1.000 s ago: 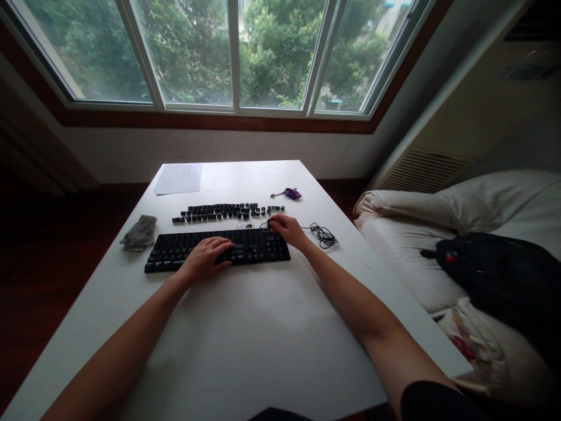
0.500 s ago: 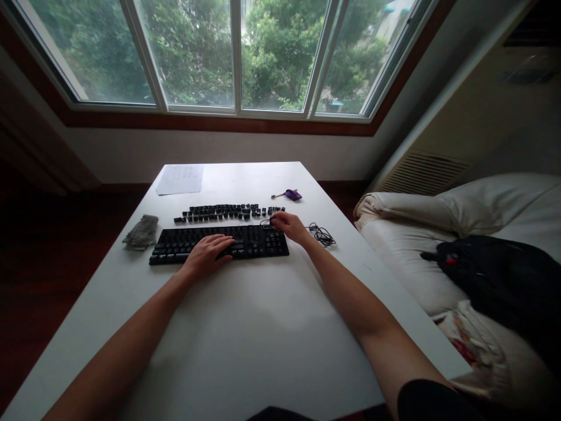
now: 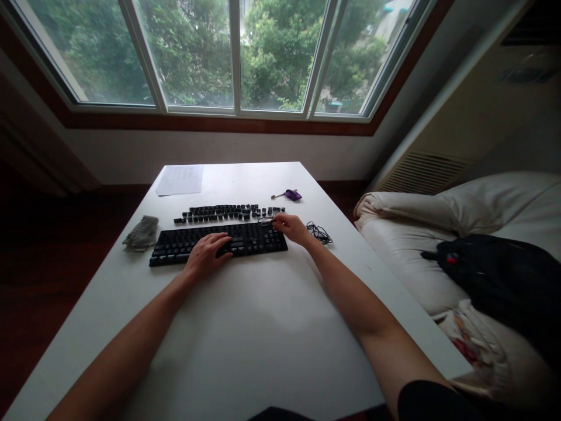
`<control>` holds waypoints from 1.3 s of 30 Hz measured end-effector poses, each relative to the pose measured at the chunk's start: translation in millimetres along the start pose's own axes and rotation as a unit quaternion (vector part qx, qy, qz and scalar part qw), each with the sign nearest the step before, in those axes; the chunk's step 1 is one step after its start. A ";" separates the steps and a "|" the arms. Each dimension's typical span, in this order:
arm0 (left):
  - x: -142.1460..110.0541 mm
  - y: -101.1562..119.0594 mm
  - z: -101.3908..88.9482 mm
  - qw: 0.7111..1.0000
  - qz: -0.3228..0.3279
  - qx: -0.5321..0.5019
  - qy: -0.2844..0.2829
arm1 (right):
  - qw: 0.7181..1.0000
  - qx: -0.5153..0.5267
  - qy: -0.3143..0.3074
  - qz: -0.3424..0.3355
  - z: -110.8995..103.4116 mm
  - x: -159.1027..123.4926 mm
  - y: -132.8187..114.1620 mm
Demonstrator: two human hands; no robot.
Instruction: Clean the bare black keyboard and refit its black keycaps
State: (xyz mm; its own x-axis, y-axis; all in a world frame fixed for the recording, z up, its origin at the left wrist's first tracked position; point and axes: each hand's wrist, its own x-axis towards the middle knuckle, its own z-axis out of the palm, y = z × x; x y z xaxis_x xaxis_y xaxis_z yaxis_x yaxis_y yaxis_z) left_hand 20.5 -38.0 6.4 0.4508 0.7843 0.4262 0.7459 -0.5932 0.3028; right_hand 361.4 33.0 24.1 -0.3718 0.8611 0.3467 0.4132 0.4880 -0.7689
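A black keyboard (image 3: 169, 248) lies across the middle of the white table. My left hand (image 3: 208, 252) rests on its front middle part, palm down, fingers stretched over the keys and thumb apart. At the keyboard's back right corner, my right hand (image 3: 287, 227) is closed in a pinch. A small dark thing shows at its fingertips, with a thin curved wire (image 3: 263, 220) beside it; I cannot make out what it is. Behind the keyboard, several loose black keycaps (image 3: 214, 213) stand in rows. A coiled black cable (image 3: 319, 233) lies just right of my right hand.
Left of the keyboard sits a grey cloth (image 3: 142, 233). A purple-handled brush (image 3: 291, 195) lies farther back, and a paper sheet (image 3: 179, 179) is at the far left corner. Beyond the table's right edge, a black bag (image 3: 495, 275) rests on a pale sofa (image 3: 407, 257).
The keyboard's right end and the coiled cable have shifted slightly left. My right hand's fingertips are a little lower over the corner; my left hand stays on the keys.
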 end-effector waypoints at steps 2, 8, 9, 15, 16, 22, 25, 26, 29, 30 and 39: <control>-1.2 -1.1 -0.6 1.000 -0.003 0.006 -0.002 | 0.999 0.047 0.003 0.021 -0.6 -1.4 6.4; -3.8 -6.6 -2.8 1.000 0.004 0.000 -0.022 | 0.965 0.239 0.039 0.102 -1.7 -5.9 24.8; -4.1 -7.4 -2.7 1.000 0.005 -0.002 -0.024 | 0.960 0.254 0.050 0.106 -2.7 -6.6 25.5; -3.7 -7.0 -0.9 1.000 -0.002 -0.001 -0.022 | 0.952 0.274 0.081 0.111 -4.4 -6.5 16.7; -2.6 -5.0 -1.0 1.000 -0.006 -0.004 -0.018 | 0.952 0.276 0.081 0.109 -1.4 -5.6 13.4; 7.4 22.1 -6.1 0.997 -0.038 -0.064 0.025 | 0.950 0.298 0.037 0.079 41.4 -4.7 -19.3; 9.6 35.8 -8.4 0.994 -0.040 -0.097 0.016 | 0.946 0.318 0.004 0.068 63.6 -9.8 -37.9; 9.7 38.8 -8.8 0.993 -0.038 -0.107 0.013 | 0.946 0.319 -0.002 0.064 68.7 -11.7 -43.0; 9.6 42.8 -9.1 0.991 -0.034 -0.131 0.021 | 0.942 0.331 -0.003 0.057 77.3 -15.8 -53.6; 9.5 43.0 -8.9 0.990 -0.034 -0.137 0.029 | 0.940 0.336 -0.001 0.058 78.5 -16.4 -55.7; 9.1 37.5 1.7 0.977 -0.053 -0.203 0.043 | 0.930 0.360 0.009 0.069 88.6 -17.8 -55.3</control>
State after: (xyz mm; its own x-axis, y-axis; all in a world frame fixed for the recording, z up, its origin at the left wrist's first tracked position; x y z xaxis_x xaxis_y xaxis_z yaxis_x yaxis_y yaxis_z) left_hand 53.4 -52.8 20.2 0.3248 0.8375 0.4394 0.5219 -0.5462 0.6552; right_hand 271.5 -22.0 12.8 -0.3395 0.9139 0.2226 -0.2104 0.1569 -0.9649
